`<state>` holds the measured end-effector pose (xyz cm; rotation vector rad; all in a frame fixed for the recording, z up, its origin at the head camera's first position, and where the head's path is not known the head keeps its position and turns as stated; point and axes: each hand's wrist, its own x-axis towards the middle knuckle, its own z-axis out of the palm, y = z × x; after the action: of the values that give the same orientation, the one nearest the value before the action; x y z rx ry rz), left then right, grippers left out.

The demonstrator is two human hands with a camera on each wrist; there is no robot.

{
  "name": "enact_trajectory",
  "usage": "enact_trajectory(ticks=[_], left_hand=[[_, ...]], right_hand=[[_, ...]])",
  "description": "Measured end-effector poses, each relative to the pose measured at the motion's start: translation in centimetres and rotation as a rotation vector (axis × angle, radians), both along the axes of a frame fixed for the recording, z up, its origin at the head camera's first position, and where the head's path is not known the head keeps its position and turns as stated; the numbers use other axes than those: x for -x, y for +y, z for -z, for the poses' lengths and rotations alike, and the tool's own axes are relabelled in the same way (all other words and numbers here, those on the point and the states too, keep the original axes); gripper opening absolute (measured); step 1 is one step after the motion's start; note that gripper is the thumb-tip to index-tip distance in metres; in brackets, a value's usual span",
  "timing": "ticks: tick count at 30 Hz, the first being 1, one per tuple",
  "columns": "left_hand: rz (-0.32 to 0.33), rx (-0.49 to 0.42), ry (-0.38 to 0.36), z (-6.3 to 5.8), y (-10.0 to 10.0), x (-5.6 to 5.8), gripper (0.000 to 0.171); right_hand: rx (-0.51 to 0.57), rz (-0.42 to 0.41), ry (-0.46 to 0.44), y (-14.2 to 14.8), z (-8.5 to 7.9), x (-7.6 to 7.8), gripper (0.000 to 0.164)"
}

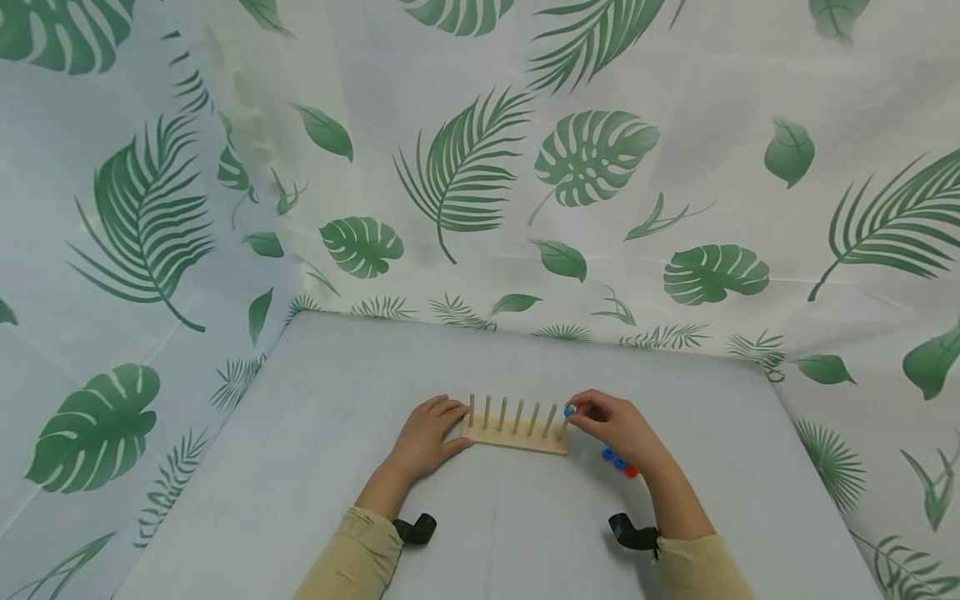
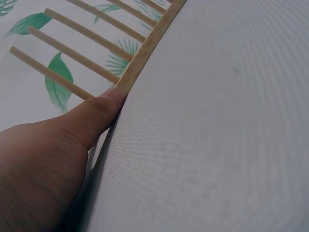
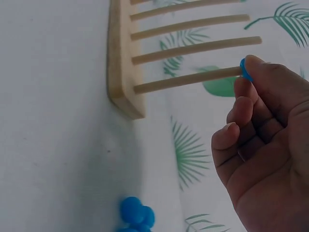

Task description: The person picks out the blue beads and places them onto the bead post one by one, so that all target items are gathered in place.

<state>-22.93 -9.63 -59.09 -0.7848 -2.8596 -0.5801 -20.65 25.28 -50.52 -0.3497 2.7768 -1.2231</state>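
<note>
A pale wooden peg board with a row of upright pegs stands on the table between the hands. My left hand grips its left end, and in the left wrist view the thumb presses on the edge of the base beside the end peg. With thumb and forefinger, my right hand pinches a small blue bead right at the tip of the rightmost peg. The other fingers of that hand are loosely curled below. Bare pegs show along the rest of the row.
Right of the board, near the right forearm, lie blue beads and an orange-red bead in a short line. A white table carries everything. Leaf-patterned sheeting rises behind and at both sides. Each wrist wears a black camera mount.
</note>
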Motion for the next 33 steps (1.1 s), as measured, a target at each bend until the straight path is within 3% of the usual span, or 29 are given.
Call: enact_trajectory(ticks=[8, 22, 33], left_hand=[[-0.005, -0.003, -0.005, -0.1, 0.1, 0.0, 0.059], [-0.013, -0.002, -0.021, 0.1, 0.1, 0.1, 0.059], [-0.010, -0.001, -0.015, 0.2, 0.0, 0.2, 0.059]], right_hand=[[0.035, -0.009, 0.020, -0.2, 2.0, -0.3, 0.021], [0.066, 0.008, -0.179, -0.6, 4.2, 0.3, 0.017], [0.070, -0.008, -0.200, -0.7, 4.7, 0.5, 0.011]])
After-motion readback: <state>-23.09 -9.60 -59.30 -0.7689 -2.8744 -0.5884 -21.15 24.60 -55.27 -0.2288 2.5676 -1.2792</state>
